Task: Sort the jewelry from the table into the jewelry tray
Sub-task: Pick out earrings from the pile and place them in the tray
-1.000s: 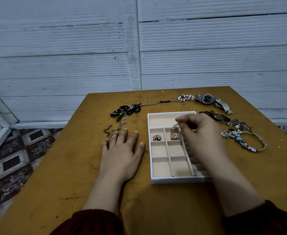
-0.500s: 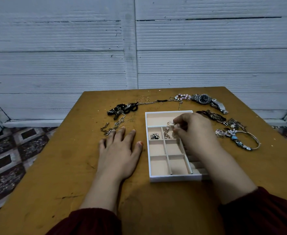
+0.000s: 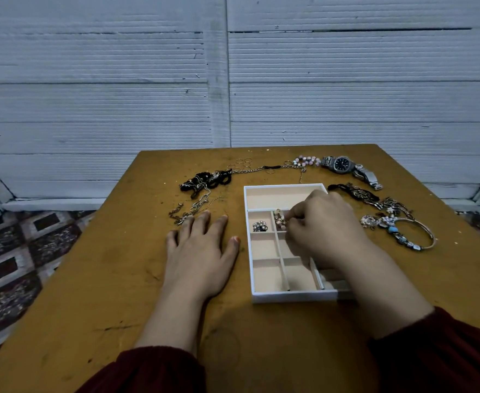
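Right grip (image 3: 326, 231): fingers curled, tips pinching the beaded piece (image 3: 279, 219). The piece sits low in a small compartment of the jewelry tray (image 3: 290, 296), in the second row from the far end. The wrist and forearm lie across the tray's right side and cover most of the narrow slots there.

Left grip (image 3: 202, 251): spread flat, palm down on the tabletop (image 3: 105, 293), just left of the tray's left wall. Cannot tell whether the thumb touches it.

Around the right grip:
- Ring cluster (image 3: 259, 226) lies in the compartment just left of the pinched piece, one divider between them.
- Pale lining shows in the long compartment beyond the fingertips and in the squares nearer the person.
- To the right, off the tray, a dark ornate piece (image 3: 355, 192) lies near the knuckles.
- Further right is a tangle with a bangle (image 3: 414, 234) set with blue stones.
- Beyond the tray are a wristwatch (image 3: 341, 164), a pink bead bracelet (image 3: 307, 160) and a fine chain (image 3: 250, 170), in a row near the far edge.

Around the left grip:
- Silver chains (image 3: 193, 208) lie just beside the fingertips.
- A black bead heap (image 3: 207, 180) and thin rings (image 3: 243, 163) lie beyond.

Edges and room:
- The tabletop's far edge runs close along the white ribbed wall (image 3: 346, 95).
- The left edge drops to a patterned floor (image 3: 12, 265).
- Bare tabletop lies left of the left grip and on the near side of both grips, as far as the dark red sleeves (image 3: 445, 350).
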A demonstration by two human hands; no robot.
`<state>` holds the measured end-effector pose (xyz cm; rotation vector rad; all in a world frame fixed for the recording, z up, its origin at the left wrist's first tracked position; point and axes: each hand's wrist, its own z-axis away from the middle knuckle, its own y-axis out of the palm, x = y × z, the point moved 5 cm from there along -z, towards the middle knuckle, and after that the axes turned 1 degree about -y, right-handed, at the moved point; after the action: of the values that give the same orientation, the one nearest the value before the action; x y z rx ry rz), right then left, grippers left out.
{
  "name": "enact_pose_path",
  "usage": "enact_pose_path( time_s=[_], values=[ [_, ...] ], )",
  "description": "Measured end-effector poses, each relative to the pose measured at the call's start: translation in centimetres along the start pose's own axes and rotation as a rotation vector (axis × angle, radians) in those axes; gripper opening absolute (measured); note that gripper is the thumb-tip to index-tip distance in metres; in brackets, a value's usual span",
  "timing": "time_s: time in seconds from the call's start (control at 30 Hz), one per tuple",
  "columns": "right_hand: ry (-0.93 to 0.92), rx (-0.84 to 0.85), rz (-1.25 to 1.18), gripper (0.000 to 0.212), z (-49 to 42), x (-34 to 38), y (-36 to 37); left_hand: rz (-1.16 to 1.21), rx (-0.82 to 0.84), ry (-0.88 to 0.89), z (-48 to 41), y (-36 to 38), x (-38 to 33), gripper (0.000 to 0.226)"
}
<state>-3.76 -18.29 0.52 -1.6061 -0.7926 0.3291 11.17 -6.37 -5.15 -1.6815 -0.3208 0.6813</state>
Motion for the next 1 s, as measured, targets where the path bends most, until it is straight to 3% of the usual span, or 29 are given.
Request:
enact_pose_path(
  time_s=[0.3, 0.4, 0.67, 1.0],
  values=[
    [0.035, -0.01, -0.052, 0.011, -1.0, -0.5, -0.4, 0.002, -0.015, 0.006, 0.0, 0.0, -0.1, 0.055],
    [-0.019, 0.044, -0.048, 0.029, -1.4, -0.2, -0.3, 0.005, -0.018, 0.007, 0.0, 0.0, 0.0, 0.055],
    [0.008, 0.041, 0.0, 0.02, -1.5, -0.6, 0.1, 0.011, -0.017, 0.011, 0.0, 0.0, 0.0, 0.055],
    [0.055, 0.046, 0.051, 0.028, -1.0, -0.5, 0.2, 0.01, -0.016, 0.005, 0.0, 0.0, 0.0, 0.055]
  ],
)
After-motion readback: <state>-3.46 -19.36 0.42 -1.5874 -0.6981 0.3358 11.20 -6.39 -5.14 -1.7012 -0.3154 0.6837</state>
